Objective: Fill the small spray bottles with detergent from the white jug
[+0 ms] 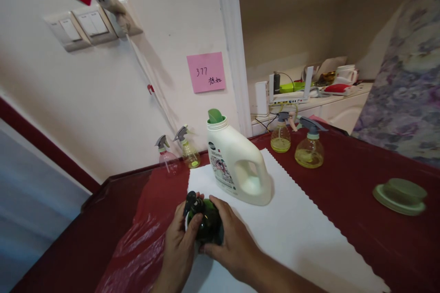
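A round, dark green bottle [208, 224] with a black spray or pump head [192, 202] is between my two hands, over the white sheet. My left hand [182, 233] closes around its head and neck, the thumb lying across the shoulder. The bottle's body is wrapped by my right hand [233, 238], fingers on the far side and thumb at the near side. Just beyond stands a large cream jug [223, 165] with a handle; its mouth is uncapped and a green spout [215, 116] shows there. The bottle's base is partly hidden by my fingers.
Two small spray bottles, one pink [168, 162] and one yellow [190, 153], stand by the wall. Two more, partly filled with yellow liquid [309, 153] [281, 139], are at the back right. A pale green cap [400, 196] lies on the dark red table [343, 183].
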The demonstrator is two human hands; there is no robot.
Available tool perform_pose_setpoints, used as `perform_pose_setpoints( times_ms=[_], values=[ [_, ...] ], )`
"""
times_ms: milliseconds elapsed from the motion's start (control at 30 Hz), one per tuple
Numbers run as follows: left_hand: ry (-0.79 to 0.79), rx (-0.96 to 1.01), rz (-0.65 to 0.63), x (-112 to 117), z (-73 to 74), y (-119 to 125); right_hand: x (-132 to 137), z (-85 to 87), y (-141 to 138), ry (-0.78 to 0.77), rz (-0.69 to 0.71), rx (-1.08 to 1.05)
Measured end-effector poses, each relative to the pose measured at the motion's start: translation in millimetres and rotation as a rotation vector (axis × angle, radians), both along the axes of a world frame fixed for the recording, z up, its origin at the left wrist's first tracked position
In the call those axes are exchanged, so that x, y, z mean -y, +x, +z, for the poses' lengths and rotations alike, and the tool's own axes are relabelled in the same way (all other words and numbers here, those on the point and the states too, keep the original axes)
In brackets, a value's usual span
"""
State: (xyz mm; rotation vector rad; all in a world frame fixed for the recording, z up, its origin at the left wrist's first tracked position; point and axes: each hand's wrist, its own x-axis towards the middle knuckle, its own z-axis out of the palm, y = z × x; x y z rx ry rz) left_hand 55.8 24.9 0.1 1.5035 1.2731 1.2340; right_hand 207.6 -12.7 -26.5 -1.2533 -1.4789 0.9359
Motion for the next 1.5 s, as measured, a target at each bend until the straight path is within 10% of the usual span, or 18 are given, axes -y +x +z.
perform_pose_setpoints(
  times_ms=[467,800,1067,1500],
  values=[
    [-0.032,0.074,0.020,2,24.8,22,-2,-6.0,-1,0.019,-0.016,-0.003],
    [-0.047,-0.016,-0.205,-3,11.8,-4,0,1.2,0,-0.006,0.000,0.022],
    [0.019,0.060,-0.016,-6,17.6,12,-1,-3.1,-2,0.003,-0.022,0.027],
    [-0.010,0.071,-0.199,-10,8.1,-5,2,5.9,1,-0.025,0.000,0.035]
  ],
)
